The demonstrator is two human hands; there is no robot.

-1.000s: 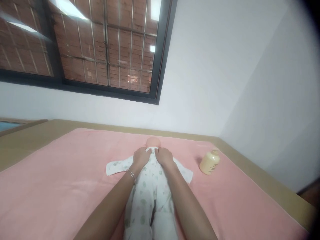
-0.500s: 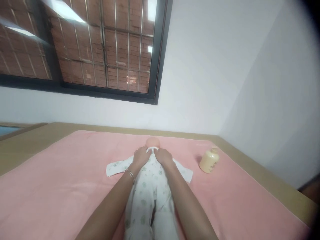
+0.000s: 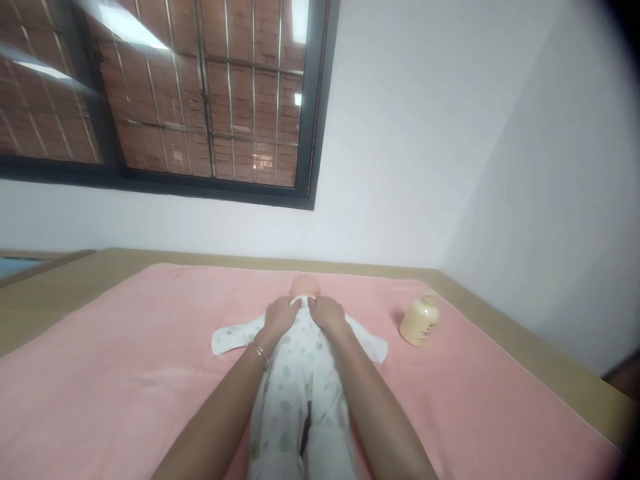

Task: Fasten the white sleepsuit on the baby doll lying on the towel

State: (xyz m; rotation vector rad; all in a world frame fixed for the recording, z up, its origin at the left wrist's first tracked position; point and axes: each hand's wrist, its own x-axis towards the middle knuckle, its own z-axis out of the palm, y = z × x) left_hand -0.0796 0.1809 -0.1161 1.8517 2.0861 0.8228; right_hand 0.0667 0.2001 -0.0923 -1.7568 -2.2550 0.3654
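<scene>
We look forward and down from head height, past our left hand (image 3: 281,315) and right hand (image 3: 327,313), low in the middle. Our wide view faces the pink sheet (image 3: 125,360), with the window (image 3: 250,100) and white wall (image 3: 410,133) beyond.

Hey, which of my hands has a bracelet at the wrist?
Your left hand: a silvery bracelet circles its wrist, while your right hand has a bare wrist.

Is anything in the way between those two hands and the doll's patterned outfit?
Nothing visible: the left hand and right hand both rest on the outfit near its collar. The yellowish bottle is off to the right on the pink cloth, apart from both hands.
</scene>
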